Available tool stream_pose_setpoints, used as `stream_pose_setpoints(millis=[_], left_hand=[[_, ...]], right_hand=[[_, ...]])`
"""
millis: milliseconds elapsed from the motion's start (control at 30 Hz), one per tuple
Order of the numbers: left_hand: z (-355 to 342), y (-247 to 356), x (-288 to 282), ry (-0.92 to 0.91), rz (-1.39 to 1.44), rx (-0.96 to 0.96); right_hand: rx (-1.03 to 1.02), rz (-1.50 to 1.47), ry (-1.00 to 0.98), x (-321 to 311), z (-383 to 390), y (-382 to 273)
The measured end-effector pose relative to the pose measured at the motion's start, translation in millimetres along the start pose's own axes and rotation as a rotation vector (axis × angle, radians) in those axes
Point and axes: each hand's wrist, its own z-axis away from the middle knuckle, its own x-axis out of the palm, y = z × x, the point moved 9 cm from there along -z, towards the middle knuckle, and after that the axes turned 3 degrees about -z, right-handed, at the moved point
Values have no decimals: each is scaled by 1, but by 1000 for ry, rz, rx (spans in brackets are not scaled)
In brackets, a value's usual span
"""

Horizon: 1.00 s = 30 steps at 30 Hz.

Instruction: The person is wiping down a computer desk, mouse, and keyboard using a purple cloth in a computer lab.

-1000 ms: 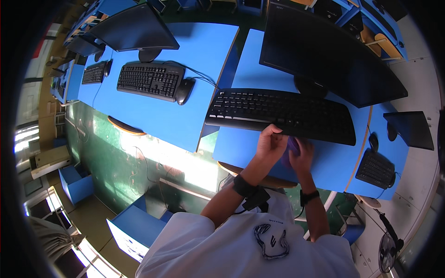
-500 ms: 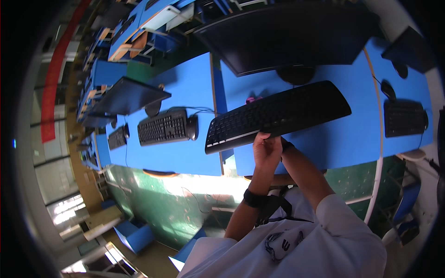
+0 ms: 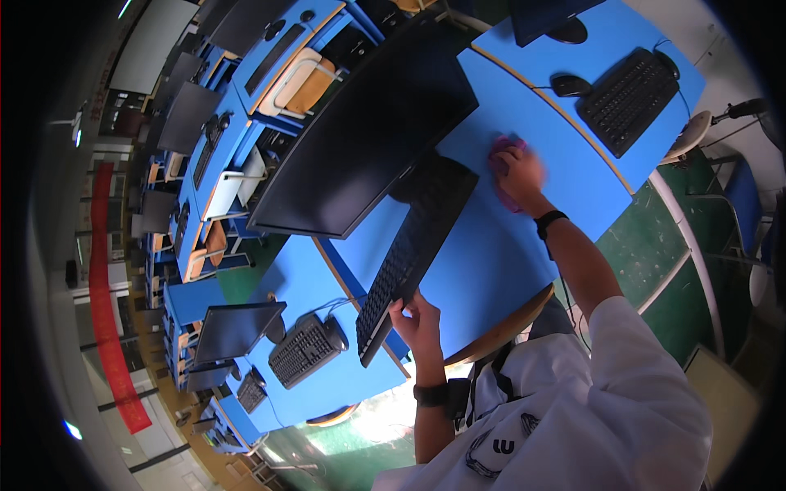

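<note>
Half a second ago both hands were sitting together at the near edge of the black keyboard (image 3: 413, 258); now they are working well apart. In the lower middle of the frame the left hand (image 3: 419, 321) is gripping the keyboard's near end — fingers curled over its edge, thumb underneath — and the keyboard is lying tilted, its far end reaching under the large monitor (image 3: 368, 131) at centre. Toward the upper right, the right arm is stretching out nearly straight, and the right hand (image 3: 518, 176) is pressing a pink cloth (image 3: 503, 151) flat onto the blue desk (image 3: 491, 262), fingers together over it. A second keyboard (image 3: 629, 86) and mouse (image 3: 571, 85) are lying further right.
</note>
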Motion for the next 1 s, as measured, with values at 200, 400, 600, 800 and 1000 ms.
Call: stream_pose_setpoints(millis=[200,400,600,800,1000], left_hand=[[-6,6,-19,54,-34,65],[-35,-13,-43,64,322,-143],[-58,-37,-53,-36,154,-25],[-66,-76,-78,-34,-93,-91],[-67,-97,-88,-65,-199,-48]], right_hand=[[280,168,147,-81,13,134],[339,196,233,-135,145,230],[132,799,-905,-95,388,329],[1039,382,-933,-157,500,390],[773,356,-833,-137,374,329]])
